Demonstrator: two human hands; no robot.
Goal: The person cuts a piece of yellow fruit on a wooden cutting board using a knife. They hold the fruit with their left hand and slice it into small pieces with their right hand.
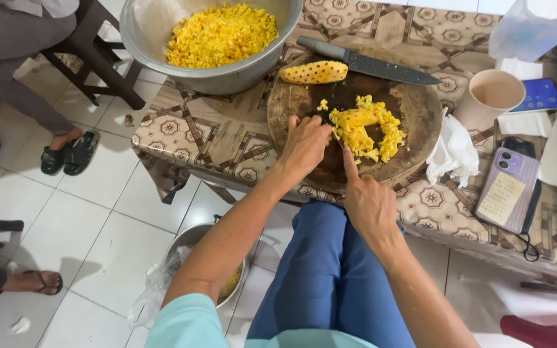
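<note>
Left hand (304, 143) flat on the board (414, 106), fingers together and curled at the near-left edge of the chopped pile (369, 132) — pressing or raking, pinching nothing that shows. Right hand (369, 203) is at the board's near rim, index finger out and pointing up into the pile; other fingers folded, holding nothing. Pile lies just right of the left grip and just beyond the right fingertip; a longer uncut chunk (354, 118) in it runs roughly left-right, touching the left fingertips. Left hand is nearer.

Beyond the left grip: a peeled slab (314, 72), long axis left-right, with the knife (369, 64) just behind it, handle left. Further back-left on the counter — a metal bowl (227, 80) of diced yellow fruit. Cup (491, 96), tissue (452, 154) and phone (507, 190) well right of the right grip.
</note>
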